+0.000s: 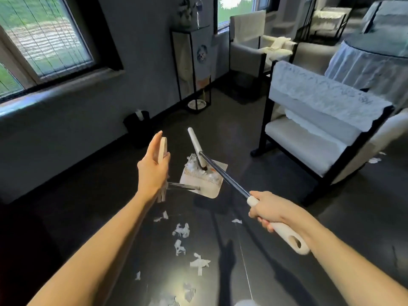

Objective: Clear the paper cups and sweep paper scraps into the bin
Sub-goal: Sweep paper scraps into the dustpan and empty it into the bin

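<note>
Head view: gripping the dustpan handle (163,149) with the left hand (152,171), clenching the broom handle (287,234) in the right hand (267,212), pinning paper scraps (194,170) in the raised dustpan (205,184). Best kept level toward the bin (138,129) by the wall; more scraps strewn on the floor (287,272).

The left hand (152,171) is hiding the middle of the dustpan handle (163,149). The right hand (268,214) is covering part of the broom handle (289,237). The bin (138,127) is sitting in shadow, contents unreadable. The bottom edge is cropping paper scraps (164,302).
</note>
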`<control>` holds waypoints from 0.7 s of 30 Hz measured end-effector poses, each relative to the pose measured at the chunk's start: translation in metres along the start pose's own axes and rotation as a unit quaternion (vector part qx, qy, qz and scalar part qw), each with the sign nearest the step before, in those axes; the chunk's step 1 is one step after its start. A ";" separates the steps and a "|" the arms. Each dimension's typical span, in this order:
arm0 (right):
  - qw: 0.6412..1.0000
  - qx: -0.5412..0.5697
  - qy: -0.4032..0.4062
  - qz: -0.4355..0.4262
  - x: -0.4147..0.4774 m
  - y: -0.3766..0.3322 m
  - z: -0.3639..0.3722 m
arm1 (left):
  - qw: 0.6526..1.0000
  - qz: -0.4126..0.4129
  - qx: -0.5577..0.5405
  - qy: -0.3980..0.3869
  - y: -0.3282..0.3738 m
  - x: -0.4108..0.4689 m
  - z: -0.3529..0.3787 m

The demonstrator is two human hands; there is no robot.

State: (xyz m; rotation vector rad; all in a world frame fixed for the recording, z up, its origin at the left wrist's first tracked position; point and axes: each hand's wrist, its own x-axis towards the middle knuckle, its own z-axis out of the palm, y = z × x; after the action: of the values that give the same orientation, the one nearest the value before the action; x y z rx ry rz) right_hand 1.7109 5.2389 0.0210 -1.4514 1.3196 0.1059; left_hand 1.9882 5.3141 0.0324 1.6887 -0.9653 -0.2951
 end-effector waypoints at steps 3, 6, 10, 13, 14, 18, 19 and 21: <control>0.999 0.016 -0.002 -0.035 0.050 -0.039 0.005 | 0.999 -0.001 0.002 0.032 -0.013 0.063 -0.008; 0.997 0.023 -0.030 -0.067 0.107 -0.079 -0.005 | 0.998 0.002 0.014 0.065 -0.033 0.125 -0.011; 0.991 0.002 -0.068 -0.114 0.186 -0.136 -0.031 | 0.991 0.002 0.042 0.124 -0.056 0.204 -0.011; 0.986 -0.010 -0.094 -0.137 0.238 -0.189 -0.047 | 0.984 -0.007 0.064 0.164 -0.065 0.257 -0.015; 0.984 -0.013 -0.104 -0.145 0.253 -0.210 -0.051 | 0.982 -0.009 0.076 0.174 -0.067 0.276 -0.017; 0.979 -0.012 -0.124 -0.163 0.303 -0.287 -0.055 | 0.972 -0.002 0.115 0.207 -0.077 0.342 -0.032; 0.978 -0.007 -0.130 -0.165 0.312 -0.302 -0.054 | 0.969 0.001 0.124 0.213 -0.080 0.357 -0.036; 0.975 0.009 -0.141 -0.171 0.332 -0.330 -0.049 | 0.966 0.004 0.139 0.216 -0.089 0.388 -0.045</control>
State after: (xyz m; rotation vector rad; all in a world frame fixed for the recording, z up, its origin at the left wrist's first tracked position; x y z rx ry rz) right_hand 2.0494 4.9119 0.0244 -1.5634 0.8277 0.0700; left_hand 2.3033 5.0695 0.0753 1.8973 -0.7057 0.2214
